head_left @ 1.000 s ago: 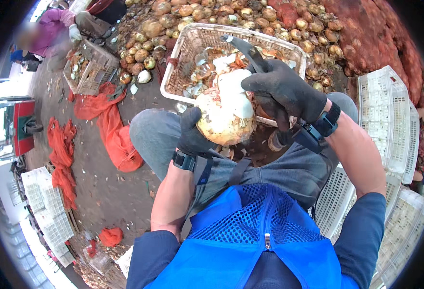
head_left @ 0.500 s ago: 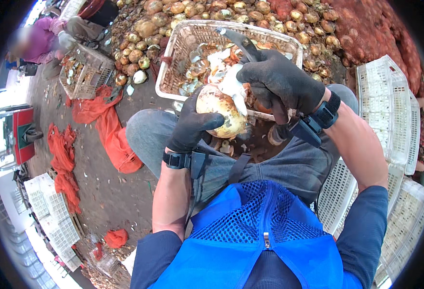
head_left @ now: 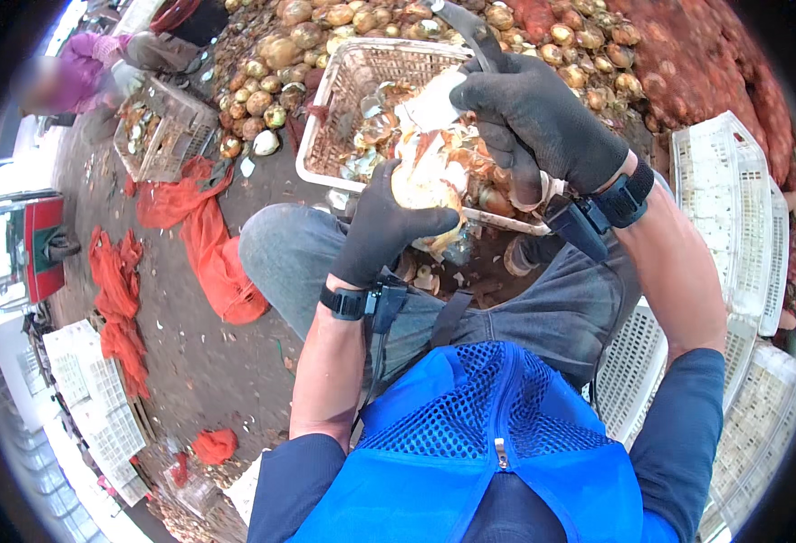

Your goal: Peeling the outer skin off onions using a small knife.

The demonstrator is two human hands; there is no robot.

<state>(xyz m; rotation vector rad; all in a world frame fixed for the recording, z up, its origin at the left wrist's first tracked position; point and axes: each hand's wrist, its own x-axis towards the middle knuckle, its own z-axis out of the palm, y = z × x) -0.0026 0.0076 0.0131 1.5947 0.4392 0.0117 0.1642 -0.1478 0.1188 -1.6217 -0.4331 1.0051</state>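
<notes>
Black gloves cover both hands. In my left hand [head_left: 389,222] is a large onion [head_left: 429,185], fingers wrapped round its left side and thumb across its near face. Loose white and brown skin hangs about its top. My right hand [head_left: 543,118] is closed round a dark, curved, knife-like tool [head_left: 475,34], whose paler tip points up and left. A broad white piece of onion skin [head_left: 429,101] shows beside the right thumb. Both hands are over the near edge of a white plastic basket [head_left: 325,118] with onion skins in it.
Whole onions [head_left: 298,45] are heaped beyond the basket, and red mesh sacks [head_left: 687,72] are piled at far right. White crates [head_left: 719,199] are stacked on my right. Red netting [head_left: 208,244] lies on the floor to my left. Another person [head_left: 90,68] bends near a second basket [head_left: 167,136].
The right hand has moved slightly up and right with the tool. The onion has turned and dropped a little, and more loose skin and a wider white piece now show.
</notes>
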